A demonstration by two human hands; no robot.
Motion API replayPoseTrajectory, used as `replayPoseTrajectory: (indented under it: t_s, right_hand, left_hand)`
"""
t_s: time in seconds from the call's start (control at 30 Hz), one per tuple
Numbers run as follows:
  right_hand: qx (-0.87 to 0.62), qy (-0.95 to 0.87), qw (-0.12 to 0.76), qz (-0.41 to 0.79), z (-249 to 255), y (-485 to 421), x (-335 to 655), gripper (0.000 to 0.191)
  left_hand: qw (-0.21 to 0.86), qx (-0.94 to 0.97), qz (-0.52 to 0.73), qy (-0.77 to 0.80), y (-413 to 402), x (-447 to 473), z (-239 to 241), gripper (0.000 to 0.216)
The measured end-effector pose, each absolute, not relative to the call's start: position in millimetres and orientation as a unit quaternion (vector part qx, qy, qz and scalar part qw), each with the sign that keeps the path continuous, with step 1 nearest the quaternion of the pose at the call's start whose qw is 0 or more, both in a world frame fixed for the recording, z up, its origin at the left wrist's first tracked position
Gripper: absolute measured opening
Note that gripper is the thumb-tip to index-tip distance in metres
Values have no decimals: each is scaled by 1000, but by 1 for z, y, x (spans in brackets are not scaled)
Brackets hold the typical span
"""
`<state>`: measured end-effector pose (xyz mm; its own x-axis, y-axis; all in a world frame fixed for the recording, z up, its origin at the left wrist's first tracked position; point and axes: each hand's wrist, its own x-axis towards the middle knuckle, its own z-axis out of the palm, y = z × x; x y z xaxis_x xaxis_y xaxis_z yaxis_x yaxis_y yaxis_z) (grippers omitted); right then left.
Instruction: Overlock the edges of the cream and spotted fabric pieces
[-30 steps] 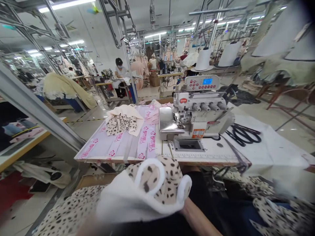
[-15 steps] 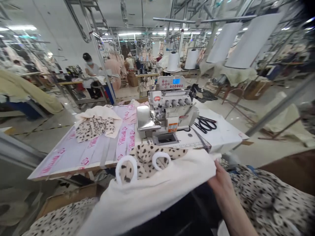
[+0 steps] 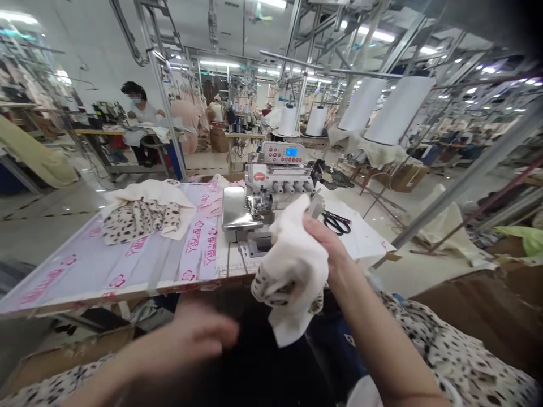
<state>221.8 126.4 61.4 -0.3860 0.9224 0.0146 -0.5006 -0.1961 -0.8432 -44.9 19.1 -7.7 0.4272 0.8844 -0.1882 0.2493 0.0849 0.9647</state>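
I've got the bunched cream fleece piece [image 3: 292,265] up in front of me, leopard spots showing at its lower end, just off the front edge of the table by the overlock machine [image 3: 271,186]. My right hand [image 3: 322,243] is gripping it, fingers curled over the top of the bunch. My left hand [image 3: 199,333] is low and blurred, apart from the piece, fingers loosely open and empty. Black-handled scissors [image 3: 337,223] lie on a white sheet [image 3: 365,237] right of the machine. To the left, a leopard-print garment [image 3: 136,220] lies on a pink-printed plastic sheet [image 3: 161,265]. More leopard-print fabric [image 3: 462,350] heaps at my lower right, and a co-worker [image 3: 139,107] is at a far table
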Motion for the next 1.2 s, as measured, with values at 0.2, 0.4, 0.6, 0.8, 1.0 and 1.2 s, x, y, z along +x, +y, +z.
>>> replayPoseTrajectory:
  t_s: [0.2, 0.4, 0.6, 0.8, 1.0, 1.2]
  right_hand:
    - [-181, -525, 235, 798, 84, 110, 164, 24]
    - [-197, -563, 243, 765, 92, 129, 163, 26]
    - [-211, -517, 293, 776, 80, 143, 159, 31]
    - [-187, -522, 303, 775, 77, 145, 144, 37]
    - [-167, -549, 419, 703, 72, 116, 152, 38]
    - [-240, -460, 427, 741, -26, 110, 141, 35]
  left_hand:
    - [508, 647, 437, 363, 81, -48, 53, 84]
    - [736, 475, 336, 348, 97, -65, 31, 54]
    - [717, 437, 377, 390, 89, -85, 18, 35]
    - [614, 359, 579, 399, 82, -85, 47, 25]
    - [417, 513, 632, 404, 87, -91, 120, 43]
    - [299, 698, 385, 525, 174, -70, 67, 38]
